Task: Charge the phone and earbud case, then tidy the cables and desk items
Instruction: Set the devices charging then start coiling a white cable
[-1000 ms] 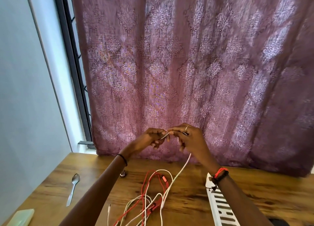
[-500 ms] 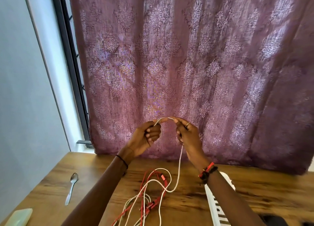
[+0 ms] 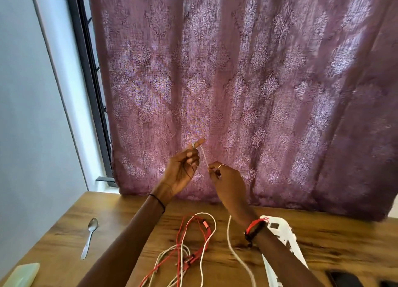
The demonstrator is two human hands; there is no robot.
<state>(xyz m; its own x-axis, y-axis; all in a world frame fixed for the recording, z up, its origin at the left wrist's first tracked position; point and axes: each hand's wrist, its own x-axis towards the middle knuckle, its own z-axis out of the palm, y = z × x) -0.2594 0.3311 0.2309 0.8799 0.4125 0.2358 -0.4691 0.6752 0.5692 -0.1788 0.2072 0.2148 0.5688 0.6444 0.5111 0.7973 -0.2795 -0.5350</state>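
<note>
Both hands are raised in front of the purple curtain, each pinching one white cable (image 3: 204, 156). My left hand (image 3: 183, 170) holds its upper end between thumb and forefinger. My right hand (image 3: 226, 179), lower and to the right, pinches the same cable further along. From there the cable drops behind my right wrist to the wooden desk (image 3: 129, 217). On the desk between my forearms lies a tangle of red and white cables (image 3: 191, 243). A dark phone (image 3: 342, 279) shows at the bottom right edge.
A white power strip (image 3: 282, 233) lies under my right forearm. A metal spoon (image 3: 90, 237) rests at the desk's left, and a pale green case (image 3: 21, 275) sits at the bottom left corner. The curtain (image 3: 237, 82) hangs right behind the desk; a wall stands on the left.
My hands have drawn apart: the left rose slightly, the right slid down and to the right along the white cable, stretching a short length between them. The camera tilted a little.
</note>
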